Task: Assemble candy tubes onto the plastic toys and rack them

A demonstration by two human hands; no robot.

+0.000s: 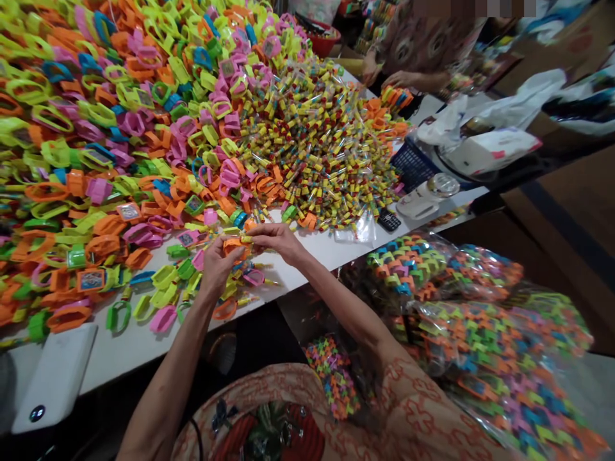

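Observation:
My left hand (pixel 217 264) and my right hand (pixel 277 241) meet over the near edge of the white table (pixel 134 342). Both pinch the same small orange plastic toy watch (pixel 234 245), held between the fingertips. Loose toy watches in green, pink and orange (pixel 166 282) lie just under and to the left of my hands. A large heap of small yellow tubes with red caps (pixel 327 147) rises just behind my right hand.
Neon toy watches (pixel 96 128) cover the table's left and far side. Clear bags of packed watches (pixel 480 333) sit at my right. A white power bank (pixel 55 378), a calculator (pixel 388 221), a blue basket (pixel 413 166) and another person's hands (pixel 398 80) are around.

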